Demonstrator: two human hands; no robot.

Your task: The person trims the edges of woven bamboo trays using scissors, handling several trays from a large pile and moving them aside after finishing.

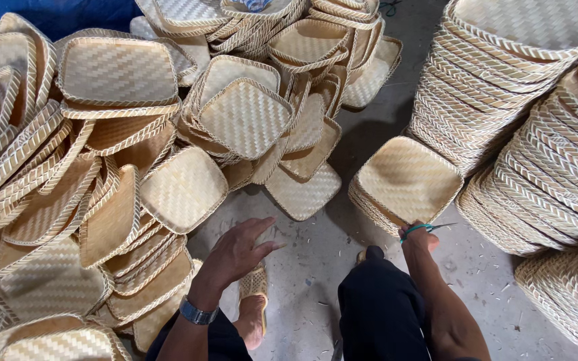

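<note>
Your left fingers [262, 230] are spread, palm down, hovering over bare concrete floor [316, 267] at seven o'clock, touching nothing. Right hand [419, 237] at five o'clock: fingers curled around green-handled scissors [429, 228], blades seemingly pointing right, though they show thin here. It presses the near rim of a short stack of woven bamboo trays [406, 180], tilted toward you, likely so the edge faces the blades. Farther off: a tumbled heap [122, 134] at ten o'clock, neat nested columns [503, 73] at two.
</note>
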